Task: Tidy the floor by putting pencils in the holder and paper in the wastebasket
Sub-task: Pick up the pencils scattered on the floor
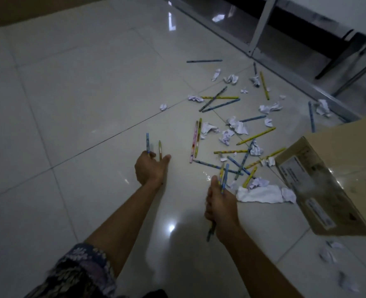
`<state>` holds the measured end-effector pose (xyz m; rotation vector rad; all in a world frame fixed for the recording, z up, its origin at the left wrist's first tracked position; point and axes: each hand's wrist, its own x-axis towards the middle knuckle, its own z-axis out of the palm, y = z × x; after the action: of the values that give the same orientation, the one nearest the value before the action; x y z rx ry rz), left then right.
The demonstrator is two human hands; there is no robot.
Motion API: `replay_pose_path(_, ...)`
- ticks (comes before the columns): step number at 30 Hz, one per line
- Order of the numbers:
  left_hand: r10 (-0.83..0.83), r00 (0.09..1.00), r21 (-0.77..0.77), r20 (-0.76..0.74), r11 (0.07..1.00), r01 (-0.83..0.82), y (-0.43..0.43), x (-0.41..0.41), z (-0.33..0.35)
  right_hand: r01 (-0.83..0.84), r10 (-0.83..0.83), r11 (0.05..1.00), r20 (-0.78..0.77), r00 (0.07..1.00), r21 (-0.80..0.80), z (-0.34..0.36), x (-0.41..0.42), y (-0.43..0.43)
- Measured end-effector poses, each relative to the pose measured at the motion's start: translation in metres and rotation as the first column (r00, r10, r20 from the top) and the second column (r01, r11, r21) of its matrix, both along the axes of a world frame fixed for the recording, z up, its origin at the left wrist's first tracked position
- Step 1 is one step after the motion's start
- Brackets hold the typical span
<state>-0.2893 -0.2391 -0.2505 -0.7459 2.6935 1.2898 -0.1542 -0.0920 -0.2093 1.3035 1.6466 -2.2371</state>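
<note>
My left hand is over the pale floor tiles, holding a blue pencil and a yellowish pencil that point away from me. To its right, my right hand is closed around a small bunch of pencils, their ends sticking out above and below the fist. Several more blue, yellow and pink pencils lie scattered on the floor beyond my hands, mixed with several crumpled paper balls. A larger crumpled white sheet lies just right of my right hand. No holder or wastebasket shows.
A cardboard box stands at the right, close to the scatter. Metal furniture legs and a frame run along the far right. More paper scraps lie at the lower right. A patterned sleeve is at the bottom left.
</note>
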Motion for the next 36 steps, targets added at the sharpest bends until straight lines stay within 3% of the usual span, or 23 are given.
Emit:
replay_pose_path(4,0.085,0.996,0.057,-0.009,0.995,-0.085,-0.008,-0.004,-0.012,0.065,-0.066,0.996,-0.022,0.998,-0.061,0.005,-0.022,0.009)
replay_pose_path(7,0.134,0.991,0.076,0.008,0.988,-0.134,-0.012,-0.008,-0.020,-0.062,0.062,0.998,-0.007,0.998,-0.008,0.012,-0.033,0.023)
replay_pose_path(11,0.075,0.996,0.092,0.056,0.993,-0.080,-0.017,-0.011,-0.019,-0.211,0.210,0.977,0.046,0.977,0.035,0.023,-0.035,0.036)
replay_pose_path(14,-0.043,0.995,0.367,0.087,0.930,0.008,-0.015,-0.016,-0.009,-0.331,0.329,0.943,0.091,0.940,0.011,0.033,-0.033,0.046)
replay_pose_path(16,-0.171,0.977,0.489,0.129,0.868,0.087,-0.007,-0.020,0.007,-0.465,0.465,0.884,0.154,0.872,-0.041,0.044,-0.033,0.061)
replay_pose_path(19,-0.335,0.923,0.586,0.190,0.793,0.167,0.015,-0.024,0.039,-0.684,0.680,0.723,0.266,0.683,-0.092,0.067,-0.033,0.090)
replay_pose_path(21,-0.377,0.897,0.619,0.233,0.769,0.162,0.027,-0.030,0.059,-0.770,0.739,0.635,0.344,0.579,-0.067,0.081,-0.033,0.108)
replay_pose_path(23,-0.427,0.867,0.613,0.259,0.766,0.194,0.035,-0.035,0.076,-0.809,0.742,0.587,0.397,0.541,0.005,0.092,-0.032,0.121)
replay_pose_path(27,-0.459,0.857,0.447,0.233,0.834,0.325,0.044,-0.045,0.085,-0.759,0.716,0.648,0.292,0.635,0.063,0.095,-0.025,0.131)
replay_pose_path(29,-0.405,0.890,0.409,0.211,0.863,0.296,0.049,-0.049,0.074,-0.663,0.652,0.747,0.153,0.743,0.036,0.082,-0.019,0.135)
replay_pose_path(32,-0.342,0.919,0.401,0.198,0.884,0.243,0.056,-0.056,0.054,-0.385,0.384,0.921,-0.023,0.923,-0.068,0.049,-0.009,0.142)
replay_pose_path(36,-0.346,0.913,0.386,0.217,0.889,0.245,0.070,-0.060,0.034,-0.236,0.238,0.971,0.058,0.970,-0.037,0.017,0.000,0.151)
